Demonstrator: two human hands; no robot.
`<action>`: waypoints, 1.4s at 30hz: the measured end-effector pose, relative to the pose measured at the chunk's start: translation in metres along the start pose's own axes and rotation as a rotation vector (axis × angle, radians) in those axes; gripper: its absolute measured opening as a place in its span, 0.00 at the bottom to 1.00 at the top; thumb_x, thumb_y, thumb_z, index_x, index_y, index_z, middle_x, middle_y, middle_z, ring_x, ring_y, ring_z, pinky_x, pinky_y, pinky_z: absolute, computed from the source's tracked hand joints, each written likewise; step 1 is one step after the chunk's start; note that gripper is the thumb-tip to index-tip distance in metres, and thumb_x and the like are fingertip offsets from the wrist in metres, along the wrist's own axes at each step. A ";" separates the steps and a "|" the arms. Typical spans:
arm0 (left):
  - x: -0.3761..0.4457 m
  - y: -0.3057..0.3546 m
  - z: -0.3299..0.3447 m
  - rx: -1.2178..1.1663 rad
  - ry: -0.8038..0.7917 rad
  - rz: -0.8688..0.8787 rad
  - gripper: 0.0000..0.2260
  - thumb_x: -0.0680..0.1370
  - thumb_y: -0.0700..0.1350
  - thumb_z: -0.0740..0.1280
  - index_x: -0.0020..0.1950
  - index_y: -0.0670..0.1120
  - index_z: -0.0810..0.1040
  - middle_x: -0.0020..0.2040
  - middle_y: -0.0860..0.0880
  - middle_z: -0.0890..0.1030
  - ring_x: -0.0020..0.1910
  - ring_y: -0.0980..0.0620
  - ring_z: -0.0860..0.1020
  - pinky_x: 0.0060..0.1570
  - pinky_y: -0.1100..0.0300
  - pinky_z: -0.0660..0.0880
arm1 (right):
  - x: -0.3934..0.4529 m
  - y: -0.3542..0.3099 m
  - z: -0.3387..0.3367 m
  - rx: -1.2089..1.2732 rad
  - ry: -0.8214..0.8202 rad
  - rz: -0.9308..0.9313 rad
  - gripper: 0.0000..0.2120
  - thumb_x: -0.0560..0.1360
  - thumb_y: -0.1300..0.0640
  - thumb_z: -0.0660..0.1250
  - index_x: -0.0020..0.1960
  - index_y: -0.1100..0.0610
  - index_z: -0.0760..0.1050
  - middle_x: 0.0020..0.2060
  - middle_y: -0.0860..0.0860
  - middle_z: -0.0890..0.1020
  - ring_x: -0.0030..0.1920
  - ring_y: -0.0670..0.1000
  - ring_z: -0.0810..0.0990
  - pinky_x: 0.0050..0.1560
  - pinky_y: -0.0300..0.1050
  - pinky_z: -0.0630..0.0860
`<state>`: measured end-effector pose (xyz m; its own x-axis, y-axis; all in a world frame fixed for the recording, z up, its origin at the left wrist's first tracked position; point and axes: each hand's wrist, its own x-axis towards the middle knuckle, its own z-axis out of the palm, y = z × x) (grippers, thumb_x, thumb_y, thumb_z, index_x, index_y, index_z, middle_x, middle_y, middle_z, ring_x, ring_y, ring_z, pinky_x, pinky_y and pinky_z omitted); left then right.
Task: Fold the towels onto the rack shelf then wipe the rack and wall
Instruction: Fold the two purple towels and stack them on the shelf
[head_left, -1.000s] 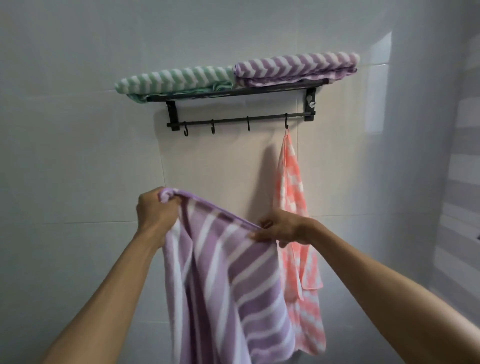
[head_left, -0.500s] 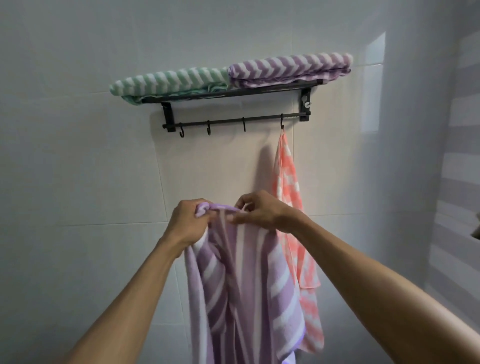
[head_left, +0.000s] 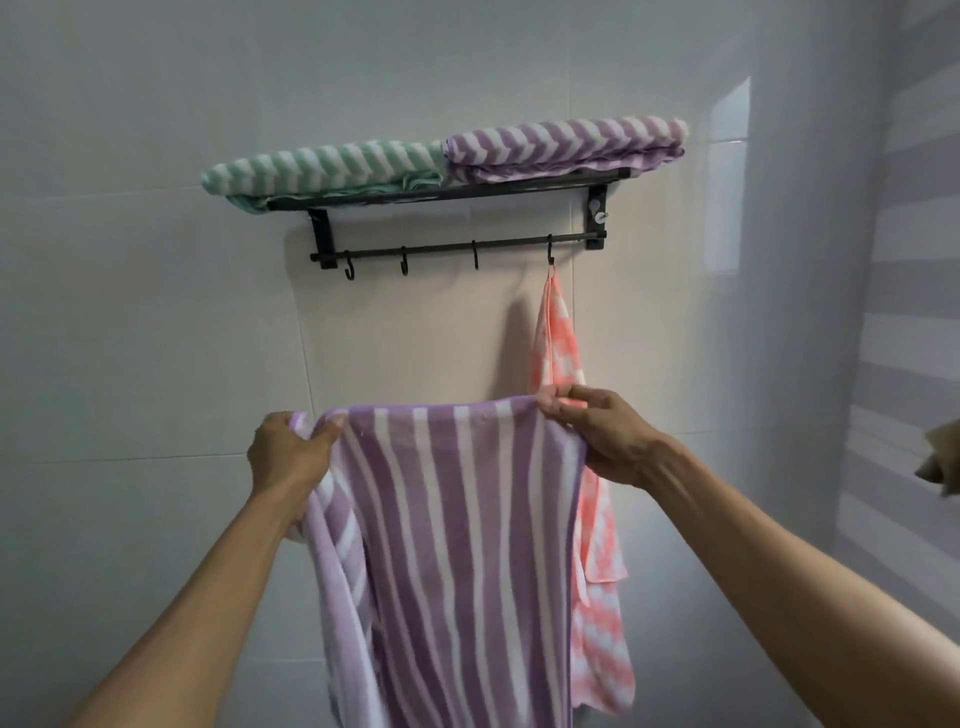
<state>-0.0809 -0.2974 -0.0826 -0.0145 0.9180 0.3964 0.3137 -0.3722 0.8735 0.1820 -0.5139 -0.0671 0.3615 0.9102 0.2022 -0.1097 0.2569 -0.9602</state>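
Stripes of purple and white are running down the held towel (head_left: 467, 545), which is hanging in front of the tiled wall (head_left: 130, 338), below the rack (head_left: 447, 218) and near the viewer. Its top edge is stretching almost level between the two hands, and the cloth is falling out of view at the bottom. The left hand (head_left: 283, 457) is clamping its grip on the upper left corner, fingers curled over bunched cloth with the thumb on the front. The right hand (head_left: 597, 431) is pinching the upper right corner between thumb and fingertips.

Four towels are showing in all (counting the held one). Two are lying folded side by side on the rack shelf: a green-and-white striped towel (head_left: 322, 166) on the left, overhanging the shelf's left end, and a folded purple towel (head_left: 566, 145) on the right, the two touching in the middle. One pink-and-white towel (head_left: 561, 353) is hanging from the rightmost hook (head_left: 550, 257), its lower part partly hidden behind the held towel.

Four hooks are hanging from the black bar under the shelf; the other three are carrying nothing.
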 end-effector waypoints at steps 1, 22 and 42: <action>-0.003 0.003 0.000 0.029 0.048 -0.049 0.29 0.72 0.56 0.77 0.63 0.36 0.74 0.61 0.37 0.80 0.60 0.38 0.78 0.58 0.48 0.74 | 0.001 -0.006 0.006 0.045 0.011 -0.025 0.20 0.66 0.54 0.81 0.52 0.59 0.78 0.44 0.57 0.82 0.44 0.54 0.81 0.57 0.54 0.78; -0.029 0.069 0.027 -0.755 -0.544 -0.197 0.10 0.78 0.41 0.71 0.59 0.40 0.82 0.46 0.46 0.84 0.43 0.50 0.80 0.36 0.59 0.81 | 0.019 -0.053 0.090 -0.885 -0.153 -0.407 0.09 0.81 0.55 0.67 0.50 0.60 0.81 0.39 0.53 0.83 0.39 0.48 0.78 0.43 0.46 0.76; -0.039 0.077 0.030 -0.627 -0.512 0.047 0.07 0.81 0.34 0.64 0.53 0.37 0.83 0.44 0.44 0.85 0.42 0.50 0.82 0.47 0.59 0.81 | 0.033 -0.026 0.063 -0.661 -0.128 -0.077 0.13 0.69 0.53 0.81 0.45 0.60 0.82 0.37 0.56 0.84 0.37 0.53 0.82 0.39 0.47 0.81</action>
<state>-0.0275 -0.3582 -0.0394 0.4694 0.7919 0.3905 -0.2893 -0.2800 0.9154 0.1389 -0.4702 -0.0231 0.2288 0.9389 0.2572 0.5164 0.1069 -0.8497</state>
